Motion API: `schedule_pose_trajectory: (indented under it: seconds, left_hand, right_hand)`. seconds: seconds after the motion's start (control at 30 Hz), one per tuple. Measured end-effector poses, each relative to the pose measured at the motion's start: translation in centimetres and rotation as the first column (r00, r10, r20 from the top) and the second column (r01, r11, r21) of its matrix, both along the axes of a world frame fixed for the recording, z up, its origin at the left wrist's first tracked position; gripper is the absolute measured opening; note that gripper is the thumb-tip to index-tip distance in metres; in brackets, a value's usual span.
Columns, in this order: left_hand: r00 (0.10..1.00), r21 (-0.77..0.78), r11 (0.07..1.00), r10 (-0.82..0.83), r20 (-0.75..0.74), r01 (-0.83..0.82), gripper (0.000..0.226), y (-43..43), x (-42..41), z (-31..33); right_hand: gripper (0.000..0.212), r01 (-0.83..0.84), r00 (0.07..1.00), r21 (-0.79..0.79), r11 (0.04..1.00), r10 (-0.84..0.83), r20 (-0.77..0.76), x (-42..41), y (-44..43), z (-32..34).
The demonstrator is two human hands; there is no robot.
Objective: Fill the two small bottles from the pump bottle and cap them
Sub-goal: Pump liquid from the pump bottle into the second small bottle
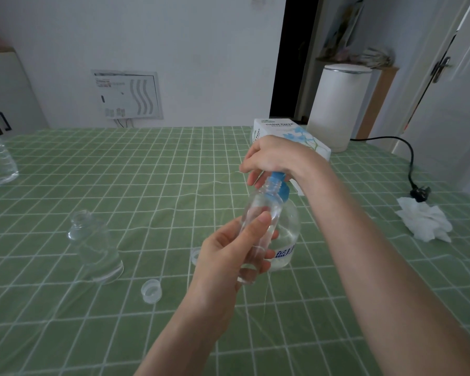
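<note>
Green checked cloth covers the worktop (147, 172), and the pump bottle (289, 234) stands upright on it as the landmark. The right hand (272, 156) sits on top of its blue pump head (278, 177). Its fingers (251, 178) curl down over the head, which they largely hide.

Just in front of the pump bottle, the left hand (223, 256) holds a clear small bottle (261, 210) off the cloth. The thumb and fingers wrap closely round its body. Its long axis runs from the base, low and nearer the person, up to the open mouth. It leans slightly toward the pump bottle, and the mouth sits right at the blue spout.

The step in hand looks like filling the 1st bottle. To do it well, I would keep the mouth directly under the spout and hold the bottle steady and near upright. Slow, full strokes should stop liquid missing the narrow neck.

Well to the left of the pump bottle stands the other small bottle (92, 245), upright and uncapped. 2 caps lie loose: 1 cap (151, 290) to the pump bottle's front left, the other cap (195, 255) just left of it, partly behind the left hand.
</note>
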State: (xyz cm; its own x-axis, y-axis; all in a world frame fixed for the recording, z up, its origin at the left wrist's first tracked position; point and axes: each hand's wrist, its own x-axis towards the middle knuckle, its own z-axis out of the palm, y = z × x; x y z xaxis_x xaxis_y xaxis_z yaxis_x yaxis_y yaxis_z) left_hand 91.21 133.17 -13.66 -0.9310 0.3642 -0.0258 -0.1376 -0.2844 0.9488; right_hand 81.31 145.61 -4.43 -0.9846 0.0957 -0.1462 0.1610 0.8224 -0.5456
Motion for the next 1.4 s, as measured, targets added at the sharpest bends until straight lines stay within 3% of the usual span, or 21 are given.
schedule_pose_trajectory:
  seconds: [0.33, 0.6, 1.03, 1.4]
  left_hand:
    - [0.999, 0.004, 1.000, 0.007, 0.036, -0.007, 0.030, 0.0, -0.1, -0.1]
    - [1.000, 0.004, 1.000, 0.011, 0.004, -0.011, 0.030, 0.1, 0.1, 0.1]
    - [1.000, -0.009, 1.000, 0.021, 0.017, -0.020, 0.035, 0.2, 0.0, -0.1]
    - [0.999, -0.010, 0.999, 0.039, 0.015, -0.039, 0.026, 0.2, 0.0, 0.2]
  right_hand:
    - [0.032, -0.015, 0.999, -0.005, 1.000, 0.015, 0.030, -0.3, 0.0, -1.1]
    - [0.028, 0.022, 0.996, 0.034, 0.999, -0.019, -0.091, -0.3, 0.0, -0.3]
    - [0.037, -0.002, 1.000, 0.022, 1.000, 0.001, 0.024, -0.4, 0.2, -1.1]
    - [0.029, 0.026, 0.998, 0.067, 0.997, -0.023, -0.050, -0.6, 0.3, -0.4]
